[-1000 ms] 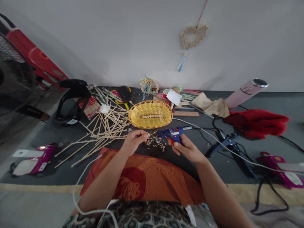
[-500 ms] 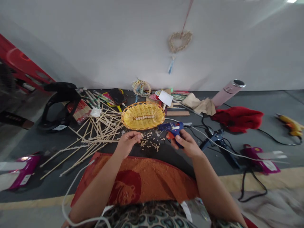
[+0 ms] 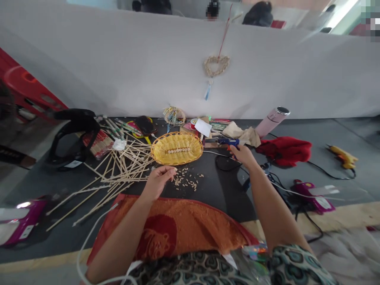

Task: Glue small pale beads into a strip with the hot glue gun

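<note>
My right hand is closed round the handle of a blue glue gun, its nozzle pointing left over a wooden strip. My left hand is pinched just in front of the yellow woven basket; a tiny pale bit shows at its fingertips, too small to name. Inside the basket lies a short row of small pale wooden pieces. Beside my left fingers, short cut stick pieces are scattered over the dark table. An orange cloth covers the near edge in front of me.
Thin wooden sticks are heaped on the left beside a black strap-like object. At right are a pink thermos, a red cloth and a yellow glue gun. A heart-shaped ornament hangs on the white partition.
My right hand has carried the blue glue gun away from me, up past the basket's right end. My left hand stays pinched by the cut pieces. The view has tilted up, showing heads beyond the partition.
</note>
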A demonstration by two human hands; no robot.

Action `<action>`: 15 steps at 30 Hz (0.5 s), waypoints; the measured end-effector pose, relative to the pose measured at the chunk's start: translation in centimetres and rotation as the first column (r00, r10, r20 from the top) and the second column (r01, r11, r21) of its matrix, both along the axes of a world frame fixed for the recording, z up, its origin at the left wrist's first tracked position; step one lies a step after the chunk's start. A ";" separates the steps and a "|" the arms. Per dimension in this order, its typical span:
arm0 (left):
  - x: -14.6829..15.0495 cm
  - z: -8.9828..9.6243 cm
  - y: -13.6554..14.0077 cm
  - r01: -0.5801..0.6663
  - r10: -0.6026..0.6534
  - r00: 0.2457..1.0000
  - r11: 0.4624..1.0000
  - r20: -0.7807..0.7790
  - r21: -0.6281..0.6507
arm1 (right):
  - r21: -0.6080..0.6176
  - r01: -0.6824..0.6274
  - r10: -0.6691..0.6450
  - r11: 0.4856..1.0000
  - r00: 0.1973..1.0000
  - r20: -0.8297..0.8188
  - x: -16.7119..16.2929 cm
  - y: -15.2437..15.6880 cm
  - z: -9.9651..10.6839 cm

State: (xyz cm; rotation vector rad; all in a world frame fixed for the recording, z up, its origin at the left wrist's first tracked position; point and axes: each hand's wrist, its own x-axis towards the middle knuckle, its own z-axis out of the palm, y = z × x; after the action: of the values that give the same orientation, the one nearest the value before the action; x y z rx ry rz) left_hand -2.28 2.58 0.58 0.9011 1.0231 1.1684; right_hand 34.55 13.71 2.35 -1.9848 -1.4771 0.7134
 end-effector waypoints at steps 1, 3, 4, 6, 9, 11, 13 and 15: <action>0.0 0.0 0.0 -0.002 0.002 1.000 1.000 0.007 0.003 | 0.001 0.012 -0.012 1.000 0.997 0.071 -0.1 0.0 0.1; -0.1 0.0 0.0 0.000 -0.001 1.000 1.000 0.011 0.009 | 0.015 0.034 -0.036 0.999 0.982 0.187 -0.3 -0.4 0.5; -0.1 0.0 0.0 0.004 -0.004 1.000 1.000 0.010 0.010 | 0.038 0.034 -0.043 0.999 0.970 0.240 -0.6 -0.8 0.9; 0.0 0.1 -0.1 0.014 -0.015 1.000 1.000 0.009 0.010 | 0.114 -0.026 -0.013 0.993 0.942 0.336 -1.7 -2.1 1.7; 0.1 0.1 -0.2 0.026 -0.026 1.000 1.000 0.003 -0.003 | 0.189 -0.381 0.267 0.905 0.856 0.443 -4.8 -4.9 2.7; 0.2 0.2 -0.3 0.029 -0.030 1.000 1.000 -0.011 -0.011 | 0.162 -0.581 0.496 0.798 0.785 0.370 -7.6 -6.8 2.8; 0.3 0.2 -0.3 0.030 -0.030 0.999 1.000 -0.022 -0.008 | 0.144 -0.717 0.643 0.682 0.682 0.349 -10.4 -8.3 2.2; 0.3 0.2 -0.3 0.034 -0.034 0.999 0.999 -0.022 -0.002 | 0.119 -0.758 0.678 0.641 0.632 0.375 -12.6 -9.0 1.1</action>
State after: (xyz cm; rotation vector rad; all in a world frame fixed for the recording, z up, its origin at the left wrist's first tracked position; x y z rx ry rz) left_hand -1.94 2.25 0.81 0.9285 1.0220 1.1311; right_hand 21.95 4.68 3.43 -1.2642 -2.4772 0.4721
